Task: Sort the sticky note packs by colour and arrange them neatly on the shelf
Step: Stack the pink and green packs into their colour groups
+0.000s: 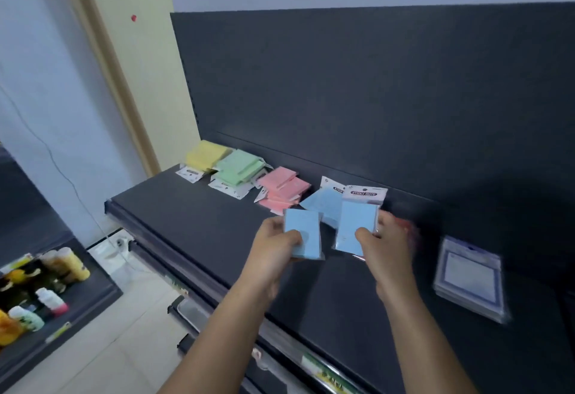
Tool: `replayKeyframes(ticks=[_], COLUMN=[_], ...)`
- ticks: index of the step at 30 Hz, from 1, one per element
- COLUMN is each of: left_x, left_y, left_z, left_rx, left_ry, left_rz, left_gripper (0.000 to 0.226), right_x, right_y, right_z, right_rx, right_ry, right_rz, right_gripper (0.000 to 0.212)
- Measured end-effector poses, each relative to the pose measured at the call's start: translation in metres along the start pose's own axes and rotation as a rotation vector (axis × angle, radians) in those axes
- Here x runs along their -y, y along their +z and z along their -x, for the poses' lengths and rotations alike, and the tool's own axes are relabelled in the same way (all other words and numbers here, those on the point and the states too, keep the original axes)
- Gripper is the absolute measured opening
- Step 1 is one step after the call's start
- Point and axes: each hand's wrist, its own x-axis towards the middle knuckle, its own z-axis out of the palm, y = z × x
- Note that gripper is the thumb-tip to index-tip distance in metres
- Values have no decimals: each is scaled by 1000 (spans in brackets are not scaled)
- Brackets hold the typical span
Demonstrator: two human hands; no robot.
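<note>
On the dark shelf [193, 219] lie a yellow pile [205, 155], a green pile [239, 168] and a pink pile [283, 189] of sticky note packs, set in a row along the back panel. A loose blue pack [322, 202] lies right of the pink pile. My left hand [273, 244] grips a blue pack [303, 233] above the shelf. My right hand [385, 238] grips a second blue pack [357, 225] with a white "Sticky Note" header. Something pink and blurred shows behind my right hand.
A stack of white packs with blue borders [469, 278] lies on the shelf at the right. A lower shelf with bottles [46, 287] stands at the far left. Price tags [329, 375] line the shelf's front edge.
</note>
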Motion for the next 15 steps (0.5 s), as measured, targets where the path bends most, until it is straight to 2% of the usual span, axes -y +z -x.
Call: replayKeyframes(ticks=[5, 11, 15], left_x=[-8, -4, 9], left_y=[16, 29, 32], left_z=[-74, -140, -179], left_rx=[41, 257, 302], left_ry=[124, 236, 262], left_rz=[-112, -219, -447], left_gripper=[31, 39, 37], right_x=[-8, -23, -32], right_y=[18, 41, 59], right_z=[-55, -95, -106], right_rx=[-87, -85, -179], right_ry=[-3, 1, 31], right_rz=[52, 116, 224], right_gripper=[34, 38, 38])
